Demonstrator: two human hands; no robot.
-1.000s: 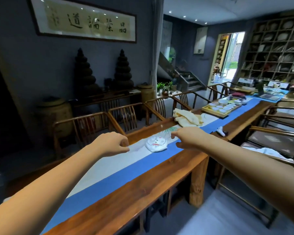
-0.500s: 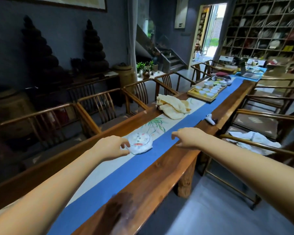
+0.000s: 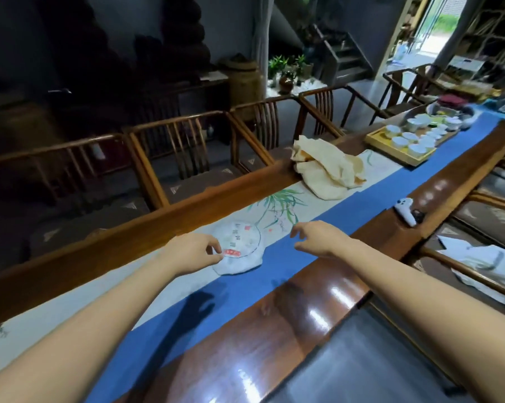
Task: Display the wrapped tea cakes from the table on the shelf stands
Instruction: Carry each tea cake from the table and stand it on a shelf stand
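Note:
One round tea cake in white paper with red and green print lies flat on the table runner, where its pale band meets its blue band. My left hand is at the cake's left edge, fingers loosely curled, thumb and fingertips just reaching the wrapper with a small gap between them. My right hand hovers over the blue band to the right of the cake, fingers relaxed and spread, holding nothing and apart from the cake.
On the long wooden table lie a heap of cream cloth, a tray of white cups and a small white device. Wooden chairs line both sides. The shelf wall stands far right, by the doorway.
The view has tilted down and moved closer to the table. My left hand has come up to the cake's left edge; my right hand's fingers have loosened and spread beside it.

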